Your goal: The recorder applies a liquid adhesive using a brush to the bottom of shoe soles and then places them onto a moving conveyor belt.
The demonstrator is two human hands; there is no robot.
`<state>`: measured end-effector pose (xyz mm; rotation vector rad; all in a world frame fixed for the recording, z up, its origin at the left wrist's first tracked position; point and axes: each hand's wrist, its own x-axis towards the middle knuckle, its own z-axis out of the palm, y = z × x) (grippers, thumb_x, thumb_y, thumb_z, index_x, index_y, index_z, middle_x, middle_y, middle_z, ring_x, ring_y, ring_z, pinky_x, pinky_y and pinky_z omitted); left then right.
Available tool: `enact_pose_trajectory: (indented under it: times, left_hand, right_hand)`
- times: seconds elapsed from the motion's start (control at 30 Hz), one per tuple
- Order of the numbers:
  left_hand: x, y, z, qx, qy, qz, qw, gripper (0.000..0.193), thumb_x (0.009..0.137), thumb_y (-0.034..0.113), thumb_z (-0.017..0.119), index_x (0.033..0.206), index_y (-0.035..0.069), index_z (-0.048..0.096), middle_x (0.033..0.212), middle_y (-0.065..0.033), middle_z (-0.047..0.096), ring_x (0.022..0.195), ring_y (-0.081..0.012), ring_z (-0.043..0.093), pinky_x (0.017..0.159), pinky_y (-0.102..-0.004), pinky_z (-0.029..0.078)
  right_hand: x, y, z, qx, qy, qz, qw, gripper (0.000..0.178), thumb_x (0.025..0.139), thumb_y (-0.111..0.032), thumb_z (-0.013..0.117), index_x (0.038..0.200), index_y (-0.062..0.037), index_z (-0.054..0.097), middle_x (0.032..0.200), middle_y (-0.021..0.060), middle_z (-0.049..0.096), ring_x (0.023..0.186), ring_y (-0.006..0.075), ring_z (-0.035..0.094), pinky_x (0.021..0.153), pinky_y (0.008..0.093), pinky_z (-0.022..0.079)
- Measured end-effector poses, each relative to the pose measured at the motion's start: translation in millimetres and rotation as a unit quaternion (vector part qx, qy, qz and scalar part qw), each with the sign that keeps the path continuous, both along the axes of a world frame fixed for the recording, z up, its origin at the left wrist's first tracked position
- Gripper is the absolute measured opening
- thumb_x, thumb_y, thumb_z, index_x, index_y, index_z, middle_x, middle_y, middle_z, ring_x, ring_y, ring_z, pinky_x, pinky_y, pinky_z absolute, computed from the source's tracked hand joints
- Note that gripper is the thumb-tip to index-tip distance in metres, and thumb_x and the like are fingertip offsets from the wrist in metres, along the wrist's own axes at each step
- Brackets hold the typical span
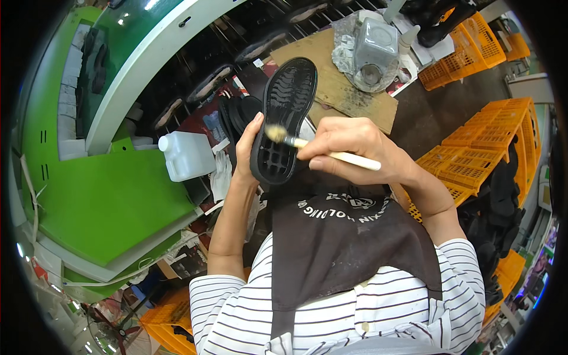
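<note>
My left hand (pixel 245 151) grips a black shoe sole (pixel 290 89) by its left edge, holding it up in front of me. The inner face, with moulded ridges at the far end and a grid of hollows at the near end, is turned toward me. In my right hand (pixel 349 148) is a brush (pixel 355 160) with a pale handle, pinched between thumb and fingers. Its bristles meet the sole near the middle, just above the grid. More black soles (pixel 236 115) lie behind my left hand, partly hidden by it.
A white plastic jug (pixel 186 155) stands left of my left hand, beside a green machine (pixel 118 201). Beyond the sole lie cardboard (pixel 331 77) and a clear container (pixel 376 44). Orange crates (pixel 473 154) are stacked at right. Behind, a dark rack (pixel 207 86) carries shoe parts.
</note>
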<state>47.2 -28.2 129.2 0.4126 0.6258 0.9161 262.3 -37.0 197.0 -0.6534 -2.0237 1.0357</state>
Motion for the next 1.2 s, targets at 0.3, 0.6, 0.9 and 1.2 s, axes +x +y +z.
enact_pose_trajectory:
  times: [0.3,0.6,0.9,1.2]
  left_hand:
    - [2,-11,6,0.008,0.031,-0.044,0.999,0.053,0.095,0.04,0.033,0.105,-0.006,0.056,0.077,-0.0179,0.062,0.061,-0.0233,0.058,0.057,-0.0327,0.047]
    - [-13,0,-15,0.054,0.036,0.01,0.998,0.044,0.098,0.036,0.031,0.107,0.002,0.057,0.09,-0.0087,0.065,0.079,-0.0153,0.063,0.073,-0.0284,0.052]
    - [-10,-6,-28,0.033,0.03,0.002,0.999,0.056,0.097,0.043,0.028,0.115,-0.003,0.054,0.089,-0.0162,0.065,0.077,-0.0219,0.064,0.072,-0.0306,0.052]
    - [-25,-10,4,0.137,0.008,0.1,0.986,0.067,0.098,0.051,0.016,0.113,-0.003,0.052,0.091,-0.0168,0.064,0.083,-0.0205,0.063,0.076,-0.0313,0.051]
  right_hand:
    - [31,53,-35,-0.181,0.061,-0.187,0.964,0.017,0.084,-0.014,0.065,0.095,-0.001,0.069,0.076,0.0045,0.066,0.066,0.0109,0.059,0.059,0.0272,0.049]
    - [-12,1,-7,0.008,-0.033,-0.011,0.999,0.014,0.078,0.0,0.065,0.092,-0.0022,0.067,0.076,0.0096,0.059,0.065,0.0216,0.058,0.058,0.0298,0.045]
    - [-17,31,-14,0.019,-0.038,-0.127,0.991,0.014,0.078,0.002,0.063,0.092,-0.0009,0.067,0.077,0.0121,0.063,0.068,0.0218,0.061,0.061,0.0293,0.047]
    - [4,21,-1,-0.224,0.196,-0.088,0.951,0.014,0.084,-0.006,0.06,0.092,0.0046,0.066,0.075,0.0085,0.06,0.066,0.0126,0.056,0.06,0.0246,0.044]
